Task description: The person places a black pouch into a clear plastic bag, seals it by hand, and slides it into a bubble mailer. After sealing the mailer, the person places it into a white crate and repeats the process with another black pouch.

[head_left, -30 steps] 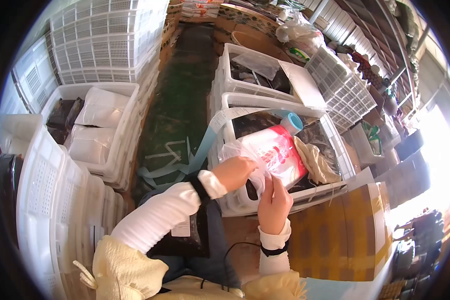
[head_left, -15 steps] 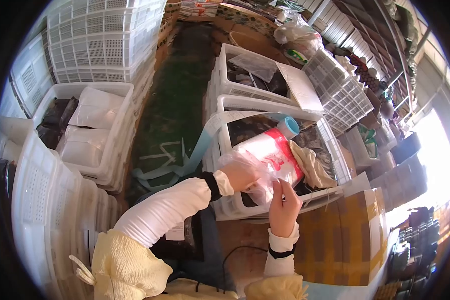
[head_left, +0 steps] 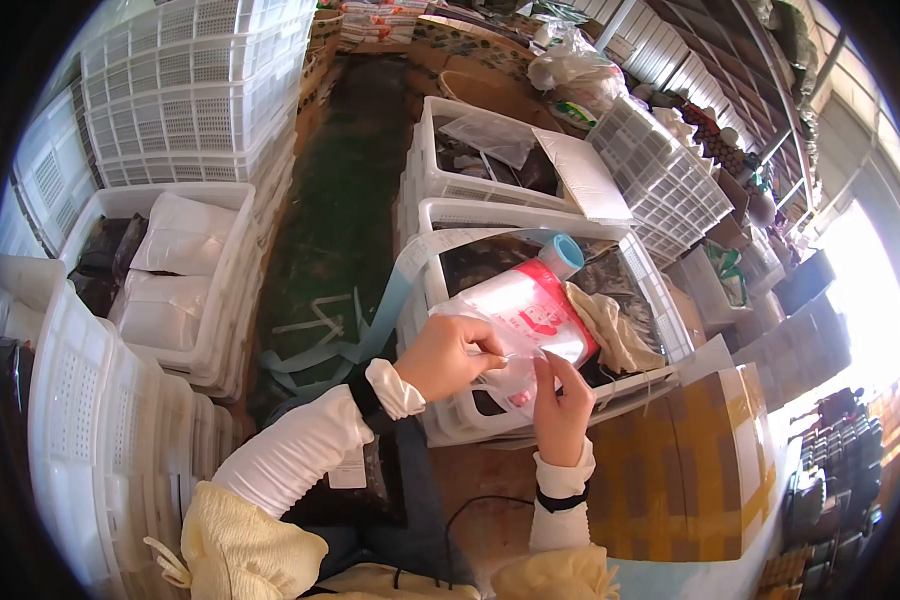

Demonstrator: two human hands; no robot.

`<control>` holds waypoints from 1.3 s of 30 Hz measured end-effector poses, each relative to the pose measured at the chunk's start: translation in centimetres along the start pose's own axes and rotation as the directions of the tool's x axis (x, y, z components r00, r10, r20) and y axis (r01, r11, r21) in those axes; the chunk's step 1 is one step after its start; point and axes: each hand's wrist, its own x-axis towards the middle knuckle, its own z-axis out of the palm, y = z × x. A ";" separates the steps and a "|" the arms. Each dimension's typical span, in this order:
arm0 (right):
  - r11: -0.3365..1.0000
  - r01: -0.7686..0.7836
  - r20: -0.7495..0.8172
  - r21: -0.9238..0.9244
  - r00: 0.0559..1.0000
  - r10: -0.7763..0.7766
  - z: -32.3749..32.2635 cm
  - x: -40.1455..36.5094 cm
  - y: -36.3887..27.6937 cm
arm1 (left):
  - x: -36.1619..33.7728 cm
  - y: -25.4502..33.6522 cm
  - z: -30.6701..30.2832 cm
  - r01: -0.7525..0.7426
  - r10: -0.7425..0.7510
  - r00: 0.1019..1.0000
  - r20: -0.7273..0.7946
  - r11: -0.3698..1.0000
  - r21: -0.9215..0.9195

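Between my hands is a clear plastic bag with red and white print (head_left: 540,312), lying over a white crate (head_left: 660,290). My left hand (head_left: 457,355) pinches the bag's near left edge. The fingertips of my right hand (head_left: 562,402) close on the same loose edge a little to the right. Just beyond the bag sits a blue-rimmed roll (head_left: 562,256), with a pale blue strip (head_left: 395,295) trailing left and down to the floor. A beige cloth (head_left: 613,330) rests at the bag's right side.
Stacked white crates (head_left: 195,90) rise at the left, above a crate holding white packages (head_left: 188,235). Another crate (head_left: 485,185) stands behind the near one, with a white board (head_left: 582,172) on it. A taped cardboard box (head_left: 670,470) is at the right front.
My left hand has moved left and down, off the bag's middle, and now pinches its edge. My right hand stays at the bag's near edge. The view has shifted slightly.
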 end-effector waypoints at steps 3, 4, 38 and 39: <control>0.983 0.182 -0.018 0.001 0.983 -0.182 0.5 0.0 -0.8 | 0.5 -0.6 -0.5 0.230 -0.207 0.971 0.119 0.946 -0.230; 0.978 0.209 0.012 0.025 0.978 -0.210 0.6 -0.2 -1.6 | 0.7 -0.8 -0.6 0.293 -0.256 0.953 0.161 0.912 -0.288; 0.776 0.462 0.197 0.430 0.791 -0.580 7.5 -3.0 -8.9 | -6.1 12.3 -16.9 -0.268 0.027 0.415 -0.910 0.959 -0.094; 0.759 0.476 0.193 0.444 0.777 -0.600 8.3 -3.6 -9.4 | -6.4 11.4 -17.4 -0.253 -0.038 0.403 -0.914 0.955 -0.152</control>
